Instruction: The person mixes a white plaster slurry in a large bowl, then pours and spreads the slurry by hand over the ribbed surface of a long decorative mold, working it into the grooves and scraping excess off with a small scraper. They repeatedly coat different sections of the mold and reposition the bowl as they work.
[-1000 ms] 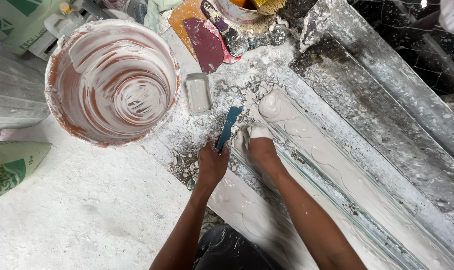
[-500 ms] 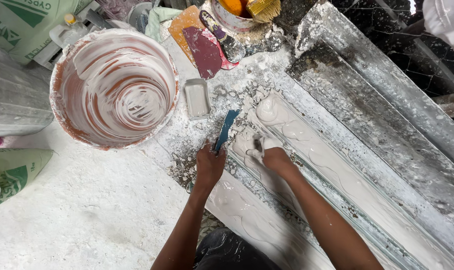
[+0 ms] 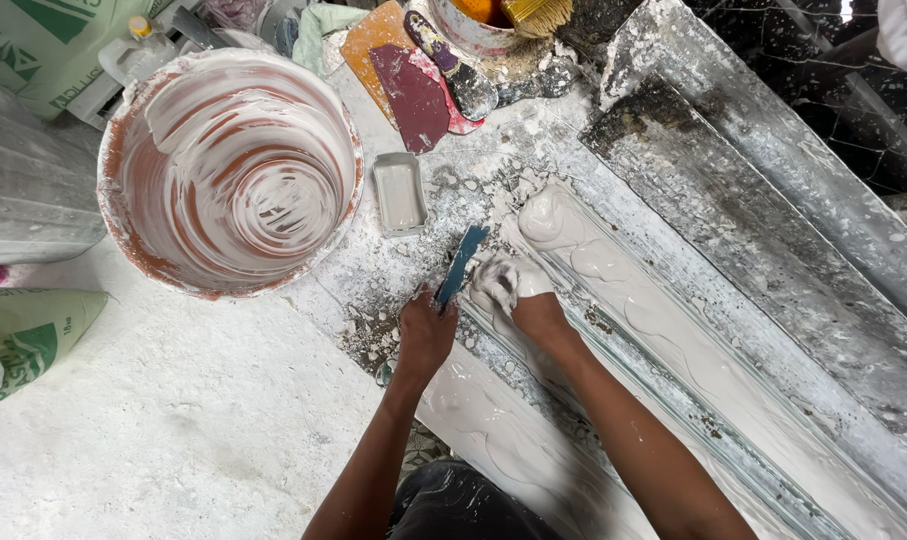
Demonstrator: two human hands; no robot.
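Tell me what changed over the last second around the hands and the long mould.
The right hand slid a little along the long mould toward its near end, its fingers now coated in wet white plaster. The left hand kept its hold on the blue scraper, blade at the mould's edge. The smeared bucket and small tray stayed put.

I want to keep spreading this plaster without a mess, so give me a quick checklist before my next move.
1. Left hand grips the blue scraper: ok.
2. Right hand on the wet plaster in the long mould: ok.
3. Plaster fills the mould evenly: not ok, surface lumpy.
4. Bucket has mix left: cannot tell, only smeared walls show.
5. Small grey tray clear of the hands: ok.
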